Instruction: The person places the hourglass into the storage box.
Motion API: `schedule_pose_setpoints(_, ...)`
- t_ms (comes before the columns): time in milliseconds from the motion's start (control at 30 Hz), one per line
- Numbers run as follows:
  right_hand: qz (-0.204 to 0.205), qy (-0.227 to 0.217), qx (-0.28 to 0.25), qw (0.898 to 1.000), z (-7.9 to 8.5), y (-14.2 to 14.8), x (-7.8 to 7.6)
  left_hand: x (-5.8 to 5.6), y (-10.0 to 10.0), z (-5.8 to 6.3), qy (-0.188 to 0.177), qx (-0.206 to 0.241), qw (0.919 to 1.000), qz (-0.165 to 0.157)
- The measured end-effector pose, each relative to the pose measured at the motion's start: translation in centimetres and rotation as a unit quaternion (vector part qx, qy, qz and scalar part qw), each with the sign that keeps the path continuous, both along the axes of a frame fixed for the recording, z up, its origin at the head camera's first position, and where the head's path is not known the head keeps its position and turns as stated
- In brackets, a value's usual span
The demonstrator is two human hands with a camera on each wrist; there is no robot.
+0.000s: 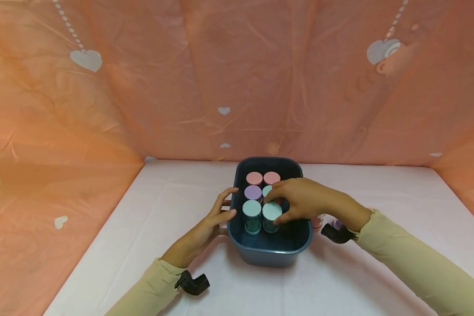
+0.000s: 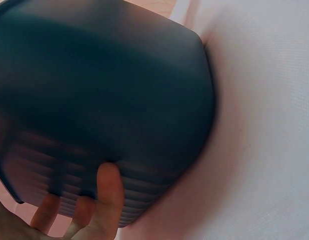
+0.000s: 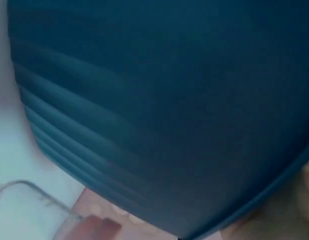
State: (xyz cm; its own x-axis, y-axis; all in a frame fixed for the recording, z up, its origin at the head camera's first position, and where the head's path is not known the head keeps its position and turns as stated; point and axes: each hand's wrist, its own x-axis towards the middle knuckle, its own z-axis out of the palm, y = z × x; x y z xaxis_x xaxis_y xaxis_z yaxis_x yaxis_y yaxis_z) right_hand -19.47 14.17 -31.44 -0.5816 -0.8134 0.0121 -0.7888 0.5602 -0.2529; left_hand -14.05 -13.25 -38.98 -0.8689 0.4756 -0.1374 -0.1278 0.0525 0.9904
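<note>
A dark blue plastic bin (image 1: 270, 259) stands on the table with several small lidded jars in it. My left hand (image 1: 213, 217) rests its extended fingers against the bin's left side; in the left wrist view the fingertips (image 2: 110, 182) press on the ribbed outer wall (image 2: 144, 185). Reaching in over the right rim, my right hand (image 1: 300, 197) pinches the front right mint-lidded jar (image 1: 271, 211) between thumb and fingers. Beside that stands another mint-lidded jar (image 1: 252, 209). Behind are a purple-lidded jar (image 1: 253, 192), a partly covered mint lid (image 1: 266, 190) and two pink-lidded jars (image 1: 254, 178).
Right of the bin, partly hidden by the right forearm, are a clear jar with pink (image 1: 317, 222) and something purple (image 1: 337, 224). White cloth (image 1: 142, 237) covers the table. An orange sheet with hearts (image 1: 245, 79) hangs behind the table and at both sides.
</note>
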Motion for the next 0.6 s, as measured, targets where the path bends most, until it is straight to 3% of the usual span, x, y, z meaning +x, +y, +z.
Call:
schedule_pose_setpoints(233,0.016,-0.003,0.003,1.000,-0.13,-0.26,-0.13,-0.03,0.17,-0.02,0.002,0.002,1.0000,0.005)
schedule_pose_setpoints(600,-0.011,0.016,0.008,1.000,-0.52,-0.35,-0.10,0.00,0.10,-0.13,0.000,0.014,0.9999,0.004)
